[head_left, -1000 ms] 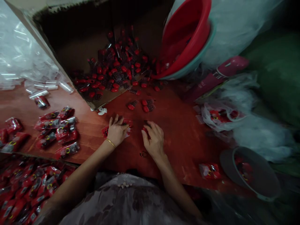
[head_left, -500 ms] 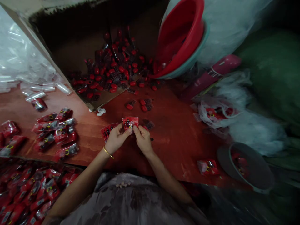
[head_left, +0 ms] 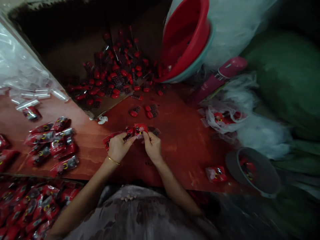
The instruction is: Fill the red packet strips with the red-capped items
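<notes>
A small red printed card [head_left: 140,128] stands up between my hands, its lower right edge pinched by my right hand [head_left: 152,146]. My left hand [head_left: 119,146] is closed, thumb and forefinger on a second red card [head_left: 129,130] just left of the first. More red cards [head_left: 107,140] lie on the table partly under my left hand. Small dark pieces with red caps [head_left: 151,111] rest on the table beyond my hands. Another dark piece [head_left: 156,132] lies just right of the upright card, partly covered by my right hand.
An open cardboard box [head_left: 105,108] holds a heap of red-capped pieces [head_left: 112,80]. Filled red packets [head_left: 57,145] lie at left, with more packets [head_left: 32,206] below. At right are a red basin [head_left: 203,30], a magenta flask [head_left: 217,78] and a grey bowl [head_left: 231,161].
A second red card now shows beside the one between my hands. The whole view has shifted, so the surroundings appear farther left, while my hands stay close together.
</notes>
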Motion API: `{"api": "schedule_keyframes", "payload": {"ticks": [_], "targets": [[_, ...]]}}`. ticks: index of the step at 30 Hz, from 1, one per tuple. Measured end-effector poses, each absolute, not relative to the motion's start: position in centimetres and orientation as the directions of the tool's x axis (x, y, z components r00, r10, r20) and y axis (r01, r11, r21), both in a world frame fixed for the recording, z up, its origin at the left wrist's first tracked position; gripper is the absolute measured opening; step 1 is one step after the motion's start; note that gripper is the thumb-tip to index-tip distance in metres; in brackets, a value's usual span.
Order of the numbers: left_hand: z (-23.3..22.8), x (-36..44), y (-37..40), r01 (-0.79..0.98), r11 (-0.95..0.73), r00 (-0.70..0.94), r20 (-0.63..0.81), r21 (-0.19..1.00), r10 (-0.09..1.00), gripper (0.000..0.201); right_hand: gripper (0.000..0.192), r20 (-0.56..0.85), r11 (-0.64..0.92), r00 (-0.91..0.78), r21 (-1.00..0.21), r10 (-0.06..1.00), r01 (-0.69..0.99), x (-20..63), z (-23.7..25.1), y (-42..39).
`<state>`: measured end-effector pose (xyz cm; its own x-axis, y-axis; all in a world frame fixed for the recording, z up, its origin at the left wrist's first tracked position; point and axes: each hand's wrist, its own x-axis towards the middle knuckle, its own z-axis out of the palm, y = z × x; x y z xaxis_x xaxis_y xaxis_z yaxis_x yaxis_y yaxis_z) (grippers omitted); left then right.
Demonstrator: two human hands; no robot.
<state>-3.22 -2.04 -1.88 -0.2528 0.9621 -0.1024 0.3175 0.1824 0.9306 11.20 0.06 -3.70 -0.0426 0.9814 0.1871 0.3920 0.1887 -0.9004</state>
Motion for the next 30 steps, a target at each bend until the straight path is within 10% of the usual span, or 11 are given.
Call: {"api": "schedule_keyframes", "payload": {"ticks": [3,6,15,23,30], "targets": [[-1.7,-3.3,-1.6,0.765,-0.018,-0.099,0.145,0.643,0.984,0.048,0.038,0.218,0.218,-0.049,-0.877,0.975,0.429,11.2,-3.8,0.0],[-1.5,-3.3,-1.6,0.831,-0.1,-0.012,0.198,0.547,0.98,0.053,0.038,0.258,0.249,-0.045,-0.852,0.965,0.461,11.1,-3.8,-0.4],[-0.5,-3.1,-2.7,0.169,0.129,-0.084,-0.116,0.977,0.99,0.038,0.024,0.155,0.181,-0.123,-0.954,0.98,0.237,10.2,-3.1,-1.2],[-0.2,-2.5,-2.6,-0.239,0.264,-0.24,-0.32,0.935,0.917,0.032,0.028,0.264,0.333,-0.224,-0.865,0.938,0.376,11.8,-2.6,-1.2],[-0.1,-2.9,-2.4,-0.354,0.34,-0.247,-0.438,0.871,0.865,0.042,0.055,0.232,0.552,-0.506,-0.462,0.831,0.694,20.2,-2.0,3.7]]}}
